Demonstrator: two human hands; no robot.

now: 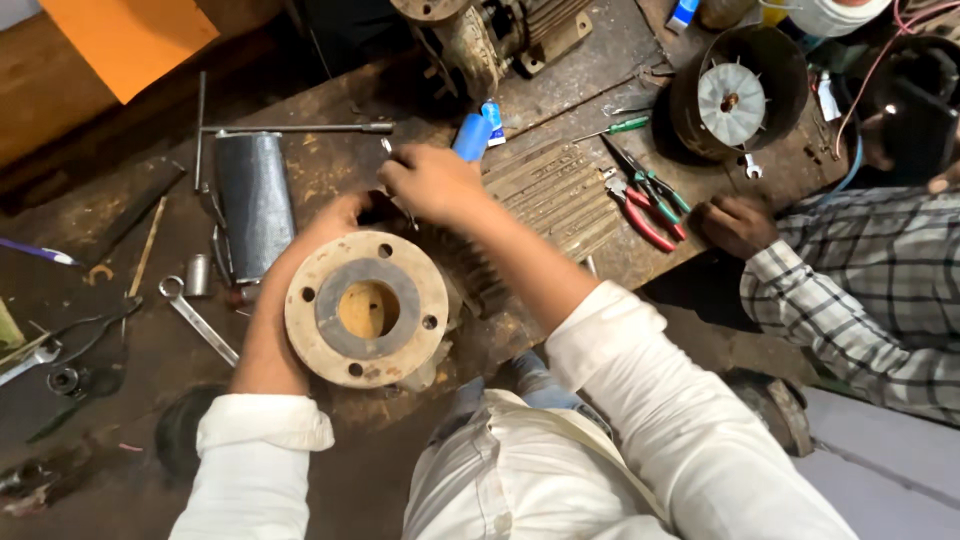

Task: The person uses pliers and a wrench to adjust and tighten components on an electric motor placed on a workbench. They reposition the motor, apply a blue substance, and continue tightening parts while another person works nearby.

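Motor housing (pixel 440 270) with round flange (pixel 366 308) lying on grimy tabletop (pixel 560 90). Left hand (pixel 335 222) wrapping closed around housing's far side. Right hand (pixel 432 183) gripping blue-handled screwdriver (pixel 471 137) above it.

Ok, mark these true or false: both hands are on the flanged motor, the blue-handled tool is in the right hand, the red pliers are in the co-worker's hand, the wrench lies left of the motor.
Both hands are on the motor: true, left hand and right hand.
Right hand holds the blue-handled tool: true.
Co-worker's hand holds the red pliers: false, they lie beside it.
Wrench lies left of the motor: true.
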